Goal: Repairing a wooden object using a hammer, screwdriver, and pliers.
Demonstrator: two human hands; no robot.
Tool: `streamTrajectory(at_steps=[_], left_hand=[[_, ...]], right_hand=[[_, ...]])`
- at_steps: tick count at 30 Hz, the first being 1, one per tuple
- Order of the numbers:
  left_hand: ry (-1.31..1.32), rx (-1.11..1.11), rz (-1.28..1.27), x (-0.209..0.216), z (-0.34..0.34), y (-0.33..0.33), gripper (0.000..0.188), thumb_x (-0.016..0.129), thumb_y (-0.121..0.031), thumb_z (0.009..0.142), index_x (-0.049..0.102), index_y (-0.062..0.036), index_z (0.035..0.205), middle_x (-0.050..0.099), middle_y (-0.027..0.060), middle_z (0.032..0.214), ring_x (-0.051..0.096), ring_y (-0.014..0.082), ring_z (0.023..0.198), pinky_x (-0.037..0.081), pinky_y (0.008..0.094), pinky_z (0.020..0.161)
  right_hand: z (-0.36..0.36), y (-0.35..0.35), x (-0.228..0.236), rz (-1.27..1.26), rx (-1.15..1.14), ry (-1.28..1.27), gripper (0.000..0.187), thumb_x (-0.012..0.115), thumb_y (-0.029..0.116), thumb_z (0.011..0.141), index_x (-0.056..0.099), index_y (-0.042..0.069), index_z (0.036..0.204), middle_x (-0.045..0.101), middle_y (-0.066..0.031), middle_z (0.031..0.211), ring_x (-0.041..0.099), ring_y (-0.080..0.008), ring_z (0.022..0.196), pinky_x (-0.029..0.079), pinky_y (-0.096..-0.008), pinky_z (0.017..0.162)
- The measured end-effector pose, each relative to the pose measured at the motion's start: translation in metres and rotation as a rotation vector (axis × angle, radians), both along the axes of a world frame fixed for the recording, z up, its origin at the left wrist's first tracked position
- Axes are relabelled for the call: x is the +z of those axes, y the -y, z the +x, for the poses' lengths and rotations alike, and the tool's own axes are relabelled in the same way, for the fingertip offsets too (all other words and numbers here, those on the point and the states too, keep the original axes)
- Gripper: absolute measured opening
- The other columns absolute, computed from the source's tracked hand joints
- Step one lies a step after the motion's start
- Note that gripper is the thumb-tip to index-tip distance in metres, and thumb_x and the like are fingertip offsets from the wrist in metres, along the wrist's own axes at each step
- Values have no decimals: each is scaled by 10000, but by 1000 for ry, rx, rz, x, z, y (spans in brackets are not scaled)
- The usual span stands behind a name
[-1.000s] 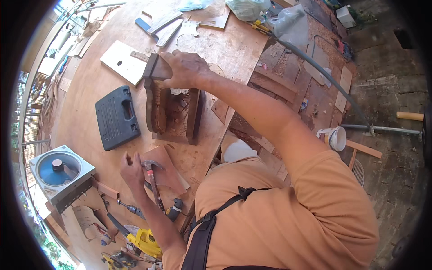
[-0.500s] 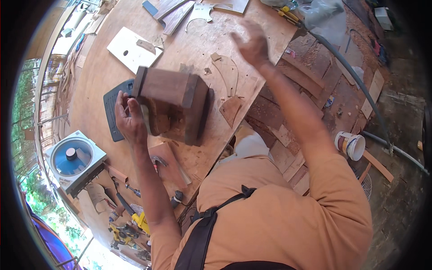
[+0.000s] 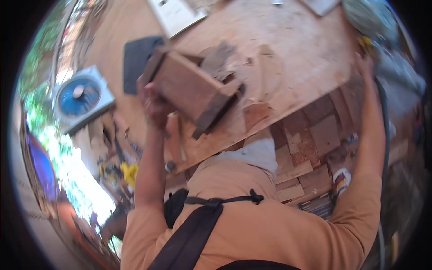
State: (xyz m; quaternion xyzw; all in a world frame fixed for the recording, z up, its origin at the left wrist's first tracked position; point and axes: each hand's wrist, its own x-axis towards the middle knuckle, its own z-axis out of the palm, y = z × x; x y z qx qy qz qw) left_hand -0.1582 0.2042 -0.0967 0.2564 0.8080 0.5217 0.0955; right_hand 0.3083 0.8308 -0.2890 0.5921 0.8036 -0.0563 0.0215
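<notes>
A dark brown wooden box-like piece [image 3: 191, 83], with thicker trim at both ends, sits tilted on the workbench [image 3: 310, 49]. My left hand [image 3: 156, 104] is at its left end, fingers closed round the edge; blur softens the grip. To the far right, my right arm stretches out past the bench edge. My right hand [image 3: 365, 66] is beside a yellow-and-dark tool [image 3: 365, 45], whose kind I cannot make out. That hand's fingers are smeared, so a hold on the tool does not show. Behind the box lies a dark flat case [image 3: 137, 63].
Thin curved wooden pieces [image 3: 266, 74] and a brown offcut [image 3: 257, 114] lie near the bench edge. A white panel [image 3: 177, 15] is at the back. Left stands a box-shaped unit with a round blue top [image 3: 81, 96], near yellow power tools [image 3: 129, 173]. Plastic bags [image 3: 396, 67] and a hose [image 3: 385, 117] are at right.
My right hand has swung from above the bench out to the far right, by the yellow tool. My left hand has closed on the box, which is now turned and tilted. The view has shifted.
</notes>
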Motion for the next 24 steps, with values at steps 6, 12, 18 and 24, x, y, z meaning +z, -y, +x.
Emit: streamTrajectory(at_steps=[6, 12, 18, 24], left_hand=[[96, -58, 173, 39, 26, -41, 554, 515, -508, 1008, 538, 2, 1222, 564, 43, 1097, 510, 117, 1016, 415, 281, 906], [68, -45, 136, 37, 20, -31, 662, 453, -558, 1010, 520, 31, 1305, 588, 103, 1201, 563, 171, 1101, 455, 315, 949], [41, -107, 168, 33, 12, -38, 503, 574, -480, 987, 577, -14, 1177, 582, 38, 1069, 533, 103, 954, 460, 269, 802], [266, -154, 48, 33, 6, -42, 329, 644, -307, 957, 583, -24, 1113, 618, 96, 783, 638, 220, 731, 501, 383, 665]], right_hand=[[-9, -39, -36, 263, 158, 130, 739, 610, 514, 889, 438, 67, 1452, 539, -250, 1387, 515, -422, 1285, 391, -457, 1093], [-30, -17, -31, -37, -78, 196, 584, 564, 541, 920, 584, 118, 1322, 623, -241, 1274, 575, -468, 1185, 463, -513, 991], [-59, 57, 0, -164, 1, -275, 452, 593, 476, 960, 675, 37, 1030, 649, -131, 794, 644, -274, 776, 497, -394, 696], [-61, 199, 133, -636, -175, -1044, 258, 602, 245, 1015, 644, 4, 1097, 546, 7, 786, 488, -89, 641, 439, -245, 591]])
